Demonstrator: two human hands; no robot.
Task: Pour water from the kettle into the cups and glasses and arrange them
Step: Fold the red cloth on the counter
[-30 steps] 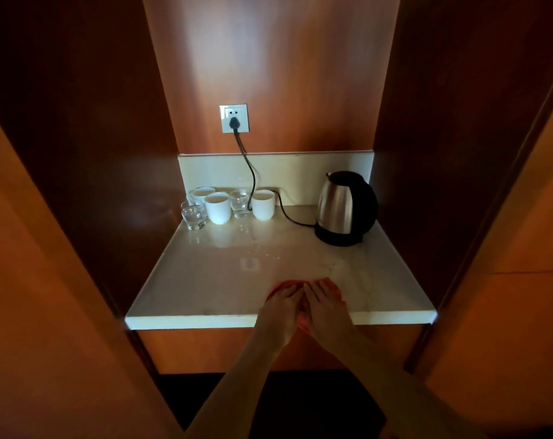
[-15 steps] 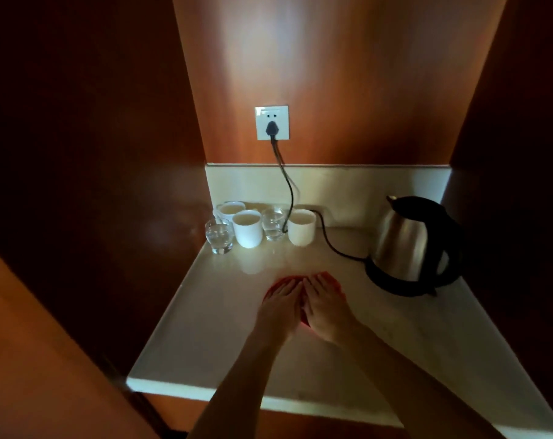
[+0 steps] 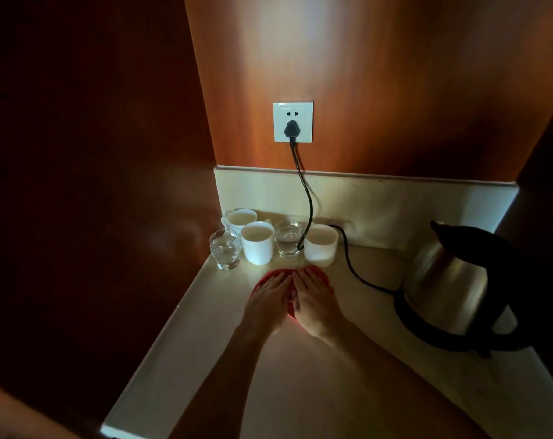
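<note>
A steel kettle (image 3: 449, 280) with a black handle and base stands at the right of the white counter (image 3: 300, 375). At the back left stand three white cups (image 3: 257, 243) (image 3: 241, 218) (image 3: 320, 245) and two clear glasses (image 3: 225, 250) (image 3: 288, 237), all holding water. My left hand (image 3: 270, 301) and my right hand (image 3: 313, 299) lie flat side by side, fingers straight, pressing a red cloth (image 3: 262, 278) on the counter just in front of the cups. Most of the cloth is hidden under my hands.
A black cord (image 3: 305, 191) runs from the wall socket (image 3: 293, 122) down between the cups and across to the kettle base. Dark wooden walls close in the niche on the left, back and right. The counter's front edge (image 3: 123, 416) is at the lower left.
Both hands have slid the red cloth away from the counter's front edge toward the cups. My head has moved closer and the view has turned left.
</note>
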